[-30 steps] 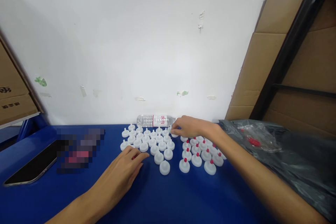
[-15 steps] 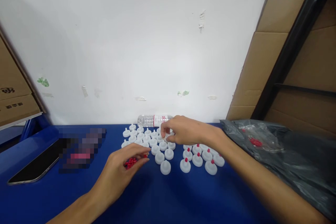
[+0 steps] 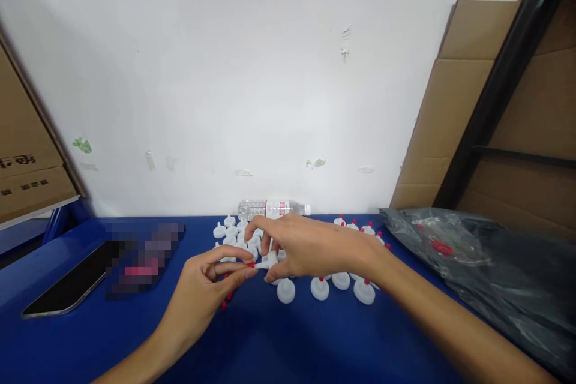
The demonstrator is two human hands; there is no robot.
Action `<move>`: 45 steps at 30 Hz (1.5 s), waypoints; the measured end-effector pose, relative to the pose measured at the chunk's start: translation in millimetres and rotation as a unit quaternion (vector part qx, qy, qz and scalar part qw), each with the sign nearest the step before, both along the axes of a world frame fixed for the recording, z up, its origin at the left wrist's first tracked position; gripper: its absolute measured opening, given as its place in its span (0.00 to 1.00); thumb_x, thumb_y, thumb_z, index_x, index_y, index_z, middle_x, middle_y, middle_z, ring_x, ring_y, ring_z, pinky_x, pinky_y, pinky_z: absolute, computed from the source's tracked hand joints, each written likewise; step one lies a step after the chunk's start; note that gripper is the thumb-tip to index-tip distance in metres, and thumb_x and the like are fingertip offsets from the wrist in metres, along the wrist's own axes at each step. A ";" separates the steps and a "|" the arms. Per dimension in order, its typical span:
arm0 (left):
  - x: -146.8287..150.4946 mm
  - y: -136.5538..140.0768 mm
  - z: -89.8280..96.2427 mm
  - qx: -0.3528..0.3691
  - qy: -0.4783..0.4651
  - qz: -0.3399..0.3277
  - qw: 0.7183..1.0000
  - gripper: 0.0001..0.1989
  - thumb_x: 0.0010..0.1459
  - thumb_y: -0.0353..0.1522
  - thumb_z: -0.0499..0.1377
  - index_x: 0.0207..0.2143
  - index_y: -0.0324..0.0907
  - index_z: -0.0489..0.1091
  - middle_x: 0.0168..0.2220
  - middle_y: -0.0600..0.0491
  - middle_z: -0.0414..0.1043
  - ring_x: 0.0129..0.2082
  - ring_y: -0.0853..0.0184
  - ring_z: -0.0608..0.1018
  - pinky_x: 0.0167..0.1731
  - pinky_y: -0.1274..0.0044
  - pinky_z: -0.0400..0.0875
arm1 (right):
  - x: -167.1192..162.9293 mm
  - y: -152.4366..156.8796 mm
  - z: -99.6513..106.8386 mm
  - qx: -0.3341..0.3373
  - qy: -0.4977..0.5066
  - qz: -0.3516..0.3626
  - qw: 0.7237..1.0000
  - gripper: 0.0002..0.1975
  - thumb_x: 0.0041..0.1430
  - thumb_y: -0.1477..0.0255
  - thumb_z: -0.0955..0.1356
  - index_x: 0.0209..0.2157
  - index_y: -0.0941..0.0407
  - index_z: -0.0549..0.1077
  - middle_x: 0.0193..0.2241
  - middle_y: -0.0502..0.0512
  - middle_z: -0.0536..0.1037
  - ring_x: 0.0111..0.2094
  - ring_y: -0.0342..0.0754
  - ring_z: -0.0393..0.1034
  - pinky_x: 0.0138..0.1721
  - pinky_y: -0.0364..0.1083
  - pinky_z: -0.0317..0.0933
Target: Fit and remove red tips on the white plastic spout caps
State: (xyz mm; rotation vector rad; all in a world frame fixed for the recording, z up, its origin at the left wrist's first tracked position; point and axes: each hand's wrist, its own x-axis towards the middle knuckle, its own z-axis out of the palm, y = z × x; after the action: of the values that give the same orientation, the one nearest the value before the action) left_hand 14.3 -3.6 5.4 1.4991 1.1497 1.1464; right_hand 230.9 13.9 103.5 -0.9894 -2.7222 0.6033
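Note:
Between the thumb and fingers of my left hand (image 3: 209, 279) a small red cap (image 3: 251, 264) is pinched. My right hand (image 3: 306, 246) grips a white plastic nozzle cap (image 3: 271, 259), its narrow spout turned left and meeting the red cap. Several loose red caps (image 3: 228, 296) show beneath my left fingers; the hand partly hides them. White nozzle caps without red tips (image 3: 219, 230) stand upright on the blue table (image 3: 265, 348), partly covered by my hands. To the right stand several nozzle caps with red tips (image 3: 320, 288), some behind my right forearm.
A clear plastic bottle (image 3: 252, 209) lies along the white wall. At left are a black phone (image 3: 67, 288) and a blurred-out item (image 3: 148, 258). A dark plastic bag (image 3: 508, 288) lies at right, with a clear bag of red caps (image 3: 443, 247) on it. Cardboard (image 3: 450, 114) leans behind.
My right hand has come down and left with a white nozzle cap, bringing its spout to the red cap in my left hand. The view has shifted slightly.

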 end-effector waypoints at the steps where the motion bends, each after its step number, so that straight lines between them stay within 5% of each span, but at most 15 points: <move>1: 0.3 -0.8 0.9 0.000 -0.002 -0.002 1.000 0.19 0.48 0.42 0.73 0.37 0.39 0.77 0.33 0.48 0.84 0.37 0.57 0.85 0.26 0.79 0.74 | -0.1 -1.0 0.6 0.008 0.003 -0.001 1.000 0.30 0.55 0.72 0.76 0.57 0.52 0.65 0.41 0.52 0.77 0.39 0.48 0.72 0.34 0.42 0.60; 8: 3.1 -8.1 5.3 0.024 -0.016 -0.005 1.000 0.15 0.49 0.41 0.72 0.34 0.40 0.78 0.29 0.50 0.83 0.29 0.61 0.83 0.19 0.82 0.69 | 4.0 -21.8 -12.5 0.032 0.088 -0.050 0.994 0.30 0.57 0.73 0.76 0.58 0.45 0.66 0.43 0.49 0.79 0.50 0.51 0.71 0.44 0.45 0.64; 12: 4.7 -12.7 1.3 0.088 0.034 -0.045 0.995 0.11 0.55 0.38 0.68 0.38 0.42 0.81 0.32 0.51 0.83 0.30 0.62 0.83 0.24 0.79 0.72 | 6.0 -46.6 -38.8 0.013 0.218 -0.126 0.968 0.32 0.56 0.77 0.76 0.58 0.39 0.67 0.45 0.44 0.80 0.46 0.47 0.75 0.47 0.47 0.67; 17: 0.9 -13.6 -17.9 0.228 0.233 -0.101 0.940 0.10 0.68 0.37 0.58 0.40 0.47 0.80 0.34 0.54 0.82 0.31 0.66 0.81 0.31 0.78 0.71 | 4.5 -62.1 -81.4 -0.001 0.335 -0.176 0.926 0.21 0.57 0.78 0.75 0.49 0.43 0.74 0.45 0.43 0.81 0.44 0.46 0.77 0.49 0.48 0.71; 21: -0.7 -14.8 -29.3 0.264 0.292 -0.145 0.908 0.15 0.73 0.36 0.51 0.36 0.44 0.74 0.31 0.55 0.78 0.29 0.69 0.78 0.31 0.80 0.67 | 4.2 -62.1 -103.9 0.037 0.378 -0.162 0.911 0.16 0.57 0.75 0.76 0.45 0.46 0.76 0.40 0.43 0.82 0.40 0.45 0.78 0.46 0.44 0.73; 27: 4.3 -22.7 -28.7 0.221 0.237 -0.210 0.922 0.17 0.75 0.34 0.45 0.36 0.43 0.69 0.26 0.57 0.74 0.25 0.72 0.77 0.29 0.83 0.67 | 5.2 -69.3 -111.8 0.192 0.389 -0.103 0.895 0.07 0.64 0.67 0.73 0.43 0.51 0.77 0.43 0.49 0.84 0.44 0.46 0.80 0.49 0.41 0.71; 37: 8.3 -32.6 -23.5 0.224 0.217 -0.181 0.933 0.19 0.75 0.36 0.46 0.31 0.43 0.68 0.19 0.60 0.70 0.18 0.74 0.75 0.26 0.84 0.67 | 6.7 -70.6 -106.7 0.234 0.358 -0.049 0.903 0.05 0.69 0.70 0.69 0.45 0.53 0.74 0.46 0.52 0.83 0.48 0.44 0.78 0.53 0.40 0.69; 45: 5.7 -30.3 -14.3 0.306 0.298 -0.143 0.893 0.11 0.70 0.33 0.54 0.37 0.46 0.75 0.27 0.59 0.75 0.25 0.72 0.76 0.28 0.81 0.67 | 10.0 -70.4 -107.3 0.297 0.214 -0.058 0.929 0.14 0.67 0.78 0.65 0.52 0.55 0.69 0.45 0.57 0.80 0.45 0.50 0.77 0.49 0.49 0.72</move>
State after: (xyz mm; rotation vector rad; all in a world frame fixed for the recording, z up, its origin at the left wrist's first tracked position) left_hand 20.0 -33.9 -8.8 2.5457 0.9233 0.8971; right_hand 240.9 -56.5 -3.7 -0.7411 -2.2154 -0.0434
